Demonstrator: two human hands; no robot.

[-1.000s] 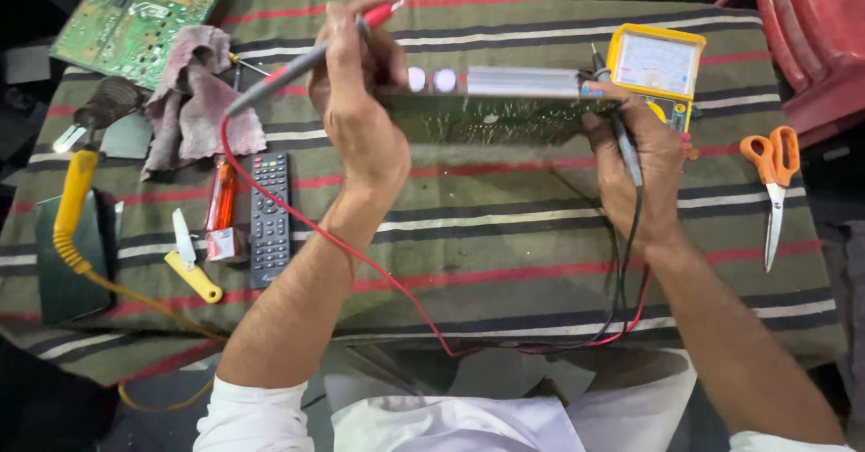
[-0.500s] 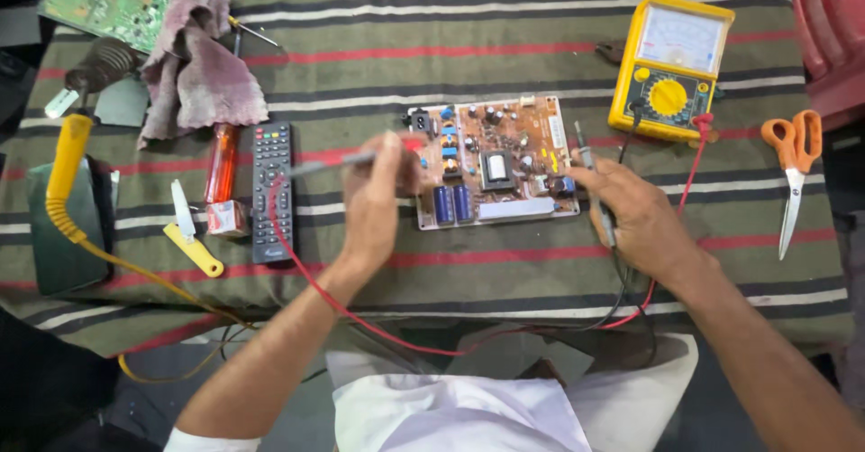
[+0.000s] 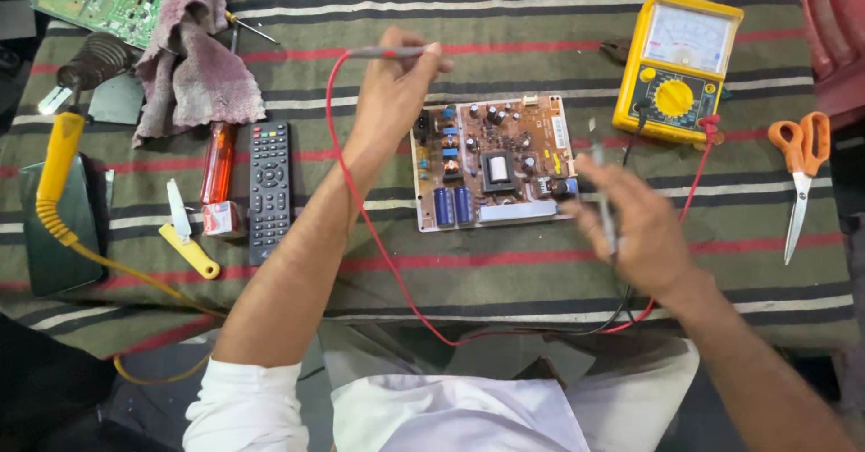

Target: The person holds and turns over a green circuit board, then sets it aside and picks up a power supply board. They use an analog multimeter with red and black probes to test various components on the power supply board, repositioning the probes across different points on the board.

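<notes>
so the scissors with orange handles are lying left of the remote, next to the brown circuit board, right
Not quite. In the head view the scissors lie at the far right of the table, right of the yellow meter. The remote is left of the circuit board.

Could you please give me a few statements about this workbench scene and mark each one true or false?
1. The left hand holds a red-leaded test probe. True.
2. The circuit board lies flat on the striped cloth. True.
3. The yellow multimeter sits left of the board. False: it sits to its right.
4. The orange-handled scissors are in the right hand. False: they lie on the cloth, apart from it.
5. A black remote control lies beside a red screwdriver. True.
</notes>
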